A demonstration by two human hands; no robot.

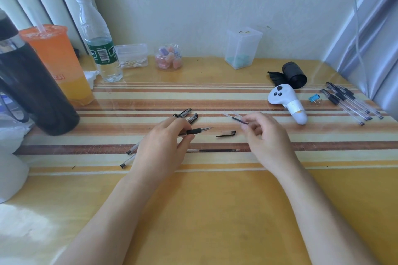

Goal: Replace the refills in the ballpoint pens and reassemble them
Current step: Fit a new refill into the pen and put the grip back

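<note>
My left hand (161,144) holds an uncapped pen (197,131) by its black grip, tip pointing right. Two more capped pens (189,115) lie under and behind that hand, with their rear ends (129,158) sticking out to its lower left. My right hand (263,135) pinches a thin refill (235,119) that points up and left. A black pen cap (226,133) lies on the table between my hands. A loose refill (215,150) lies flat just in front of the cap.
Several capped pens (349,101) and a blue binder clip (314,98) lie at the right edge. A white controller (287,101) and a black roll (294,74) sit behind my right hand. Drinks, a water bottle (100,45) and small plastic containers line the back and left.
</note>
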